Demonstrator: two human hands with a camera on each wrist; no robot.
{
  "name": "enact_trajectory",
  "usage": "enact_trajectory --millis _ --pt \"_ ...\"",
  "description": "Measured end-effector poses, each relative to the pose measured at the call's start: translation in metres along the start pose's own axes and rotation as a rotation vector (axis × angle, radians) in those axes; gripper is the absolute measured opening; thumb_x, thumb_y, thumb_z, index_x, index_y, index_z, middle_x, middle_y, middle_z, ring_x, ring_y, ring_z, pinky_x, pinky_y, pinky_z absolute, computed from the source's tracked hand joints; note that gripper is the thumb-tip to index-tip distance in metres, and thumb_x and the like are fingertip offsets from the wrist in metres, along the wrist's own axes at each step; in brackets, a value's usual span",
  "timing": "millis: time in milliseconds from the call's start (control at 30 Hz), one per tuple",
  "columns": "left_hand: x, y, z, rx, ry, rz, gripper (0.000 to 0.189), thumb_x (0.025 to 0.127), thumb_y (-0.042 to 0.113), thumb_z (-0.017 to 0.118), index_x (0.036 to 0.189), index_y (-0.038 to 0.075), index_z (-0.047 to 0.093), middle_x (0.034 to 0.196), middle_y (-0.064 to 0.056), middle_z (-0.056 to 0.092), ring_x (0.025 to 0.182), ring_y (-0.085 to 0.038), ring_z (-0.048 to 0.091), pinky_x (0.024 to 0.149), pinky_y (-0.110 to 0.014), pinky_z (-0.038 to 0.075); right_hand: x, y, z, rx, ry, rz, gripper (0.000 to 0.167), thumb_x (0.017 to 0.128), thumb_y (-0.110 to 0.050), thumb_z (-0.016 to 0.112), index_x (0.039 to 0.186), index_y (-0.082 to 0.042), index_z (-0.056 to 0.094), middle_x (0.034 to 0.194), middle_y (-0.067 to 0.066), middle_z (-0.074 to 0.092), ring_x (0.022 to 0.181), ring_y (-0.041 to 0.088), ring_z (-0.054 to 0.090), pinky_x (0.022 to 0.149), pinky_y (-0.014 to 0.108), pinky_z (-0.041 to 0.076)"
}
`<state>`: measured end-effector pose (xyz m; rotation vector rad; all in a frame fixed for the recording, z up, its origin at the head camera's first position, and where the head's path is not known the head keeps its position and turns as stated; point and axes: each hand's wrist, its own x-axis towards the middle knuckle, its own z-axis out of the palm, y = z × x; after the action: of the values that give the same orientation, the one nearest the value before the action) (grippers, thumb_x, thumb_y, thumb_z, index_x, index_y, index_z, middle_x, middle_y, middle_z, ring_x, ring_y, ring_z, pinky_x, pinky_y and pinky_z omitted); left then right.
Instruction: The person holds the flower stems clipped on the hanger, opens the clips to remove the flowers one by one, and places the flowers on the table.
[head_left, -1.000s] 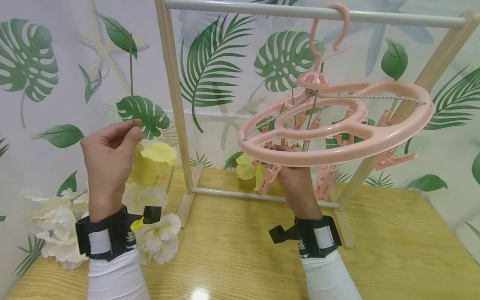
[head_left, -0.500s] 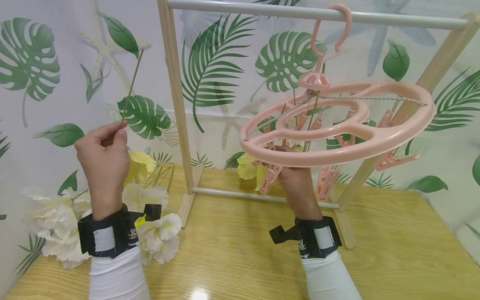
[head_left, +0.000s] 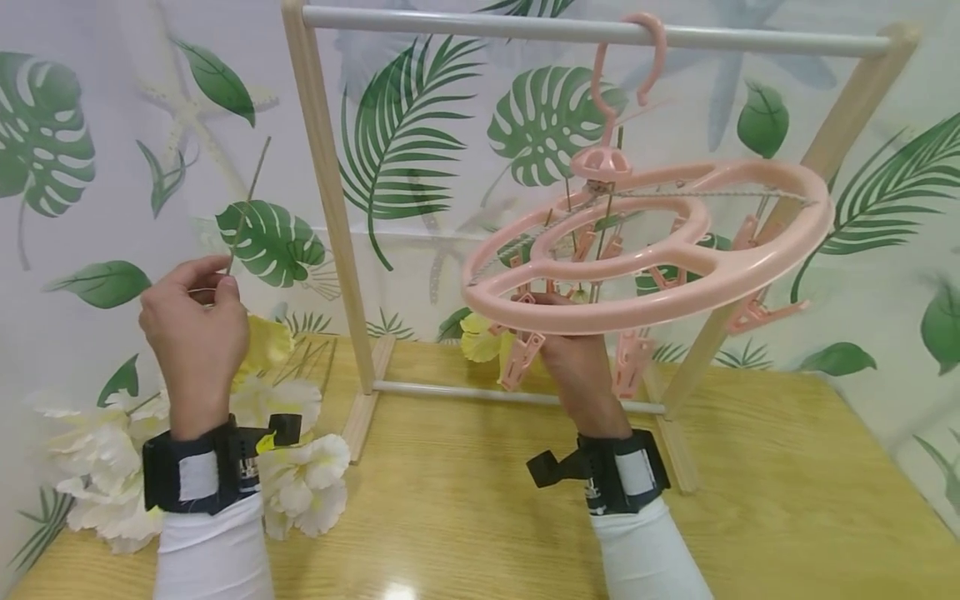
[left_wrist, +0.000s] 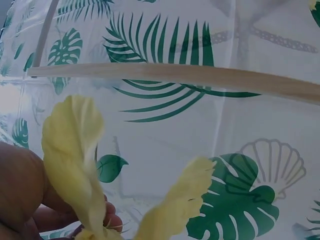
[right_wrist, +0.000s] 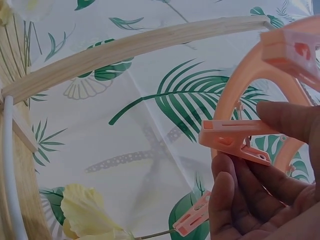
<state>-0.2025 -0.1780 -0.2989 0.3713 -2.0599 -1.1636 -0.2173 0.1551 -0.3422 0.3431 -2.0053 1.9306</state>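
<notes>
**Leafy backdrop, wood table, one flower in hand and a tilty hanger**

Leaf-print backdrop (head_left: 420, 208) behind, wood-grain table (head_left: 465, 508) below, and a small rack (head_left: 330, 192) on it. Pink hanger (head_left: 645, 317) is hooked over the rack's top bar (head_left: 465, 25), and its ring sits visibly tilted, lower toward the person.

Left hand (head_left: 197, 325) has thumb and fingers pinched on a thin stem (head_left: 249, 196), well left of the hanger. Stem sticks up above the fingers, and the yellow flower (left_wrist: 72, 150) is down beside them, on that same stem as far as I can tell. Right hand (head_left: 577, 367) is up under the ring, thumb on one side of a peg (right_wrist: 230, 132) and fingers on the other. Can't tell if the peg's mouth is actually spread.

Stuff I'd watch: the ring only hangs off a hook, so a hard tug on that peg could swing or tip it. If the right thumb slips, I reckon the peg snaps together early. The stem's skinny, so a loose pinch could let it twist. And raising it between the other stems poking up through the ring could snag them or crumple petals.
</notes>
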Motion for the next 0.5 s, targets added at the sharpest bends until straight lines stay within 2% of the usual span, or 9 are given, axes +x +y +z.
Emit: enact_trajectory --millis 167,233,333,400,500 --pt "0.012 -0.013 -0.001 0.099 -0.024 0.049 0.032 0.101 0.012 0.051 0.124 0.004 0.072 0.106 -0.017 0.072 0.074 0.004 0.045 0.078 -0.028 0.036 0.000 0.001 -0.001 0.004 0.001 -0.015 0.028 0.098 0.005 0.060 0.124 0.014 0.063 0.117 0.017 0.068 0.097 0.011 0.059 0.082 0.023 0.048" --pt "0.016 -0.019 -0.005 0.140 -0.039 0.056 0.033 0.101 0.013 0.051 0.123 0.002 0.071 0.106 -0.020 0.072 0.077 -0.003 0.050 0.082 -0.034 0.037 0.000 0.001 0.000 0.011 0.006 -0.011 0.028 0.097 0.005 0.061 0.124 0.015 0.062 0.117 0.016 0.070 0.097 0.010 0.060 0.081 0.023 0.047" --pt "0.022 -0.025 -0.013 0.197 -0.069 0.064 0.034 0.101 0.014 0.049 0.122 -0.002 0.070 0.107 -0.024 0.071 0.086 -0.023 0.061 0.088 -0.044 0.038 0.000 0.001 0.001 0.007 0.015 -0.002 0.028 0.097 0.005 0.062 0.123 0.015 0.062 0.114 0.014 0.071 0.091 0.009 0.058 0.074 0.023 0.044" --pt "0.025 -0.028 -0.018 0.240 -0.089 0.068 0.035 0.101 0.015 0.048 0.122 -0.004 0.070 0.107 -0.028 0.070 0.097 -0.039 0.062 0.091 -0.051 0.037 0.000 0.000 0.001 -0.001 0.012 0.001 0.027 0.098 0.004 0.061 0.123 0.015 0.063 0.112 0.013 0.071 0.088 0.010 0.057 0.070 0.023 0.042" --pt "0.031 -0.030 -0.024 0.300 -0.111 0.079 0.037 0.101 0.015 0.047 0.121 -0.006 0.069 0.108 -0.030 0.069 0.101 -0.045 0.061 0.093 -0.057 0.037 0.000 0.001 0.000 -0.014 0.009 0.006 0.025 0.098 0.003 0.061 0.121 0.014 0.064 0.110 0.012 0.070 0.083 0.011 0.053 0.066 0.025 0.036"
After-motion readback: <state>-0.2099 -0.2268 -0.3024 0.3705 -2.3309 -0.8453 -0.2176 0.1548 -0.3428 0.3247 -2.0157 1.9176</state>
